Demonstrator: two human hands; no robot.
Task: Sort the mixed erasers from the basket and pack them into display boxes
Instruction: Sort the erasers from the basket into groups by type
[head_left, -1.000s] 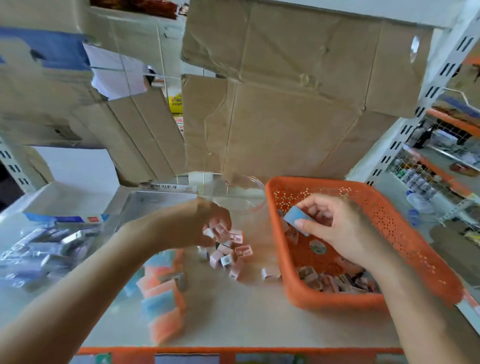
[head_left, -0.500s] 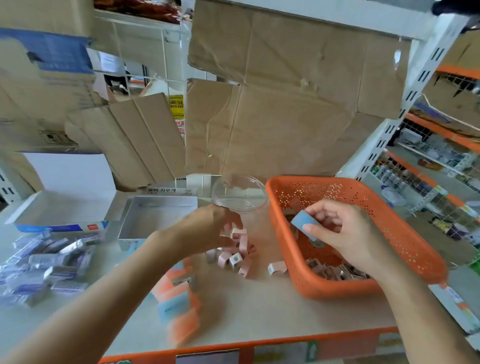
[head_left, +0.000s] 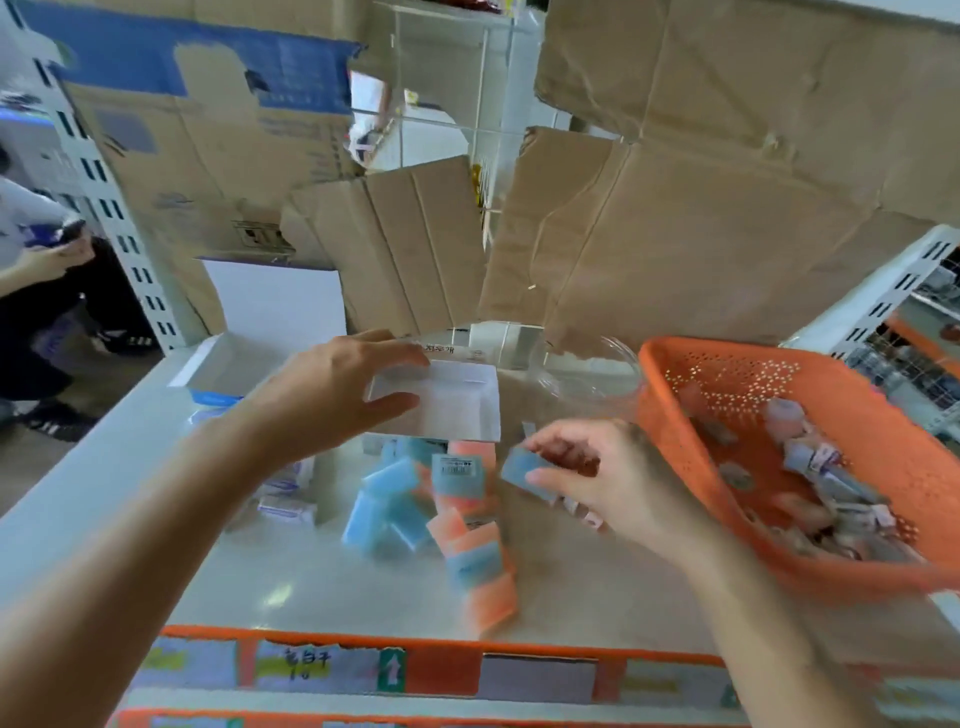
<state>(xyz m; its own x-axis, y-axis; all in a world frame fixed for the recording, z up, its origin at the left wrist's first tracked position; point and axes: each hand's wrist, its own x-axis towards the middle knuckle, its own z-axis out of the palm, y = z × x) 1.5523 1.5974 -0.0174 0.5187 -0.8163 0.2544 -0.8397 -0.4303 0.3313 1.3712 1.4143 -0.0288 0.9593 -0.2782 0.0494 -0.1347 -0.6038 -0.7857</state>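
View from above a white table (head_left: 270, 582), looking down at a person's two bare arms.

The left hand (head_left: 332, 395) reaches forward with straight, spread fingers. Its thumb and forefinger bracket the left end of a shallow white box (head_left: 452, 405), which sits open at the middle back of the table. Motion blur hides whether the fingers touch the box.

The right hand (head_left: 608, 478) is nearer the viewer, just right of centre. It pinches a blue eraser (head_left: 522, 470) between thumb and curled fingers and holds it above the table, just beside the box's near right corner.

Below and between the hands lies a loose pile (head_left: 415, 504) of blue and orange erasers, spread across the tabletop. A few small white wrapped erasers (head_left: 285, 506) lie left of the pile, partly under the left forearm.

An orange perforated basket (head_left: 660, 410) stands at the right edge of the table, with mixed small erasers (head_left: 821, 467) heaped in its near half. A clear round dish (head_left: 597, 384) sits between basket and box.

Flattened cardboard (head_left: 675, 260) leans behind the table. Another person (head_left: 31, 260) is partly visible at the far left.
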